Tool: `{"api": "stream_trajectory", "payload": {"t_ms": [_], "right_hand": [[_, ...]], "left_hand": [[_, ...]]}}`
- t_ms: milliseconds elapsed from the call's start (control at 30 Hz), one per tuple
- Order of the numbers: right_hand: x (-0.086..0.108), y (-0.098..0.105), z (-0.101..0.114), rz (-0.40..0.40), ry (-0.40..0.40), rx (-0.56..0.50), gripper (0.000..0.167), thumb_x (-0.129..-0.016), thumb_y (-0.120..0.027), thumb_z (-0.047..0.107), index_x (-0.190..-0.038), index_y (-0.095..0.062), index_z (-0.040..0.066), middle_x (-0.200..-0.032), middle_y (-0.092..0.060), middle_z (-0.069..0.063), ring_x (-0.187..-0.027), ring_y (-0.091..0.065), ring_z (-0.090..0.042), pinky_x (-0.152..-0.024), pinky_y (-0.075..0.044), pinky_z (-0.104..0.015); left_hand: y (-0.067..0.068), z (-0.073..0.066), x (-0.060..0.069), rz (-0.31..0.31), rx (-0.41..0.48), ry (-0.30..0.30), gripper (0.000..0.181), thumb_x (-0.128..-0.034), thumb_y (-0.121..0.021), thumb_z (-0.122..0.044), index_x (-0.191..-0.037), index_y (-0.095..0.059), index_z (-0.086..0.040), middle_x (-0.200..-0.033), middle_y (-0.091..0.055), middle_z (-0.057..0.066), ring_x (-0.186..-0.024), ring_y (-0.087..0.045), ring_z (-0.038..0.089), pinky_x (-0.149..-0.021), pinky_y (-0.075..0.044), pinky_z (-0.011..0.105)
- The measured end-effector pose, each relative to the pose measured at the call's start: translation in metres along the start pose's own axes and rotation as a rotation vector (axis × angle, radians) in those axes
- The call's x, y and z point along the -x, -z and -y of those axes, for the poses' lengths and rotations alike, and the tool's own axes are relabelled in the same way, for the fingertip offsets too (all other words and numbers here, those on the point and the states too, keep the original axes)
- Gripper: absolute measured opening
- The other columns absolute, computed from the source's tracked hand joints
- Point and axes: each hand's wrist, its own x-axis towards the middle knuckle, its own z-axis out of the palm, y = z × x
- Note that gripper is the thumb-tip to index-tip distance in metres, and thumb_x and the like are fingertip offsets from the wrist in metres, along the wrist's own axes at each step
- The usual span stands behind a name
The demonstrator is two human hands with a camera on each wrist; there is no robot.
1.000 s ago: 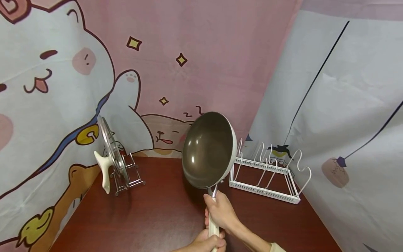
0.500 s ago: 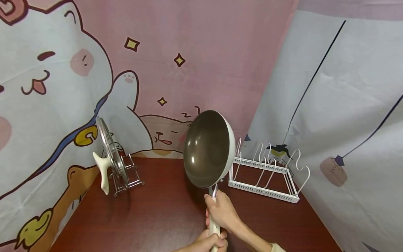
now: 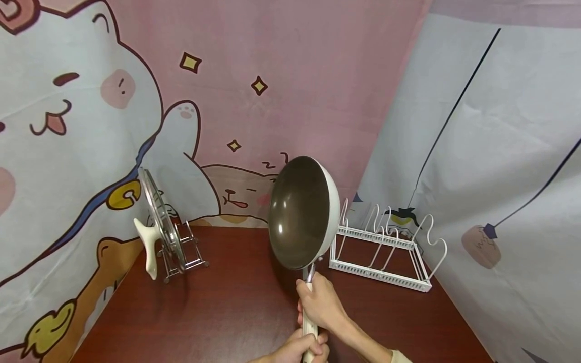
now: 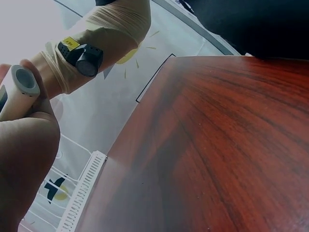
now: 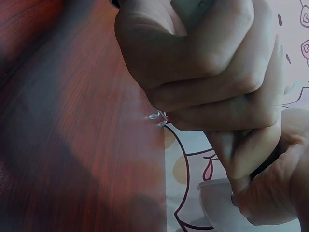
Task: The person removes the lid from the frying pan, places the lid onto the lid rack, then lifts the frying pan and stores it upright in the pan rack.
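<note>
A deep wok (image 3: 299,214), brown inside and white outside, is held up over the table in the head view. Its bowl faces forward-left, and the pale handle (image 3: 309,326) points down towards me. My right hand (image 3: 321,301) grips the handle just below the bowl. Lower down, my left hand (image 3: 301,348) grips the handle's end. In the left wrist view the round handle end (image 4: 25,79) sticks out of the left hand (image 4: 26,159). Curled fingers fill the right wrist view, with part of the wok's white outside (image 5: 215,205) below them.
A white rack (image 3: 381,275) with upright wire dividers stands right of the wok. On the left, a small metal rack (image 3: 195,263) bears a glass lid (image 3: 161,214) with a cream handle (image 3: 150,247). Dark red wooden table (image 3: 218,302); printed cloth (image 3: 317,75) hangs behind.
The wok has shifted slightly right and up and turned a little, so more of its white outside shows. Both hands keep their grip on the handle.
</note>
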Motion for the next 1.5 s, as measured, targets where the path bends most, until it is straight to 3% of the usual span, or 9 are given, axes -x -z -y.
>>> {"api": "stream_trajectory", "payload": {"t_ms": [300,600,1033,1500], "right_hand": [[0.001,0.001,0.000,-0.018,0.001,0.024,0.014,-0.109,-0.060,0.014,-0.099,-0.059,0.005,-0.059,-0.066,-0.001,-0.041,-0.066,-0.013,-0.043,-0.057,-0.035],[0.001,0.001,0.001,-0.050,-0.003,0.035,0.015,-0.111,-0.060,0.016,-0.099,-0.059,0.006,-0.059,-0.066,0.000,-0.039,-0.066,-0.013,-0.043,-0.056,-0.035],[0.000,0.005,0.003,-0.074,-0.011,0.019,0.011,-0.108,-0.061,0.014,-0.099,-0.060,0.007,-0.058,-0.067,-0.001,-0.040,-0.067,-0.015,-0.043,-0.057,-0.036],[0.003,0.010,0.006,-0.067,-0.045,-0.068,0.005,-0.102,-0.061,0.009,-0.100,-0.060,0.005,-0.059,-0.068,-0.005,-0.042,-0.069,-0.018,-0.044,-0.057,-0.036]], "left_hand": [[0.008,0.004,-0.004,0.101,0.002,-0.027,0.023,-0.0924,-0.038,-0.004,-0.094,-0.042,-0.027,-0.072,-0.046,-0.019,-0.062,-0.037,-0.003,-0.056,-0.030,0.017],[0.011,0.003,-0.006,0.133,0.018,-0.010,0.028,-0.0911,-0.033,-0.003,-0.094,-0.043,-0.029,-0.071,-0.051,-0.022,-0.061,-0.041,-0.002,-0.058,-0.035,0.017],[0.007,-0.001,-0.008,0.165,0.051,-0.001,0.024,-0.0915,-0.036,-0.008,-0.093,-0.043,-0.030,-0.067,-0.050,-0.022,-0.057,-0.040,-0.003,-0.056,-0.031,0.019],[0.005,-0.007,-0.008,0.191,0.032,0.017,0.021,-0.0900,-0.038,-0.008,-0.094,-0.041,-0.029,-0.067,-0.047,-0.021,-0.055,-0.039,-0.005,-0.051,-0.032,0.015]]}}
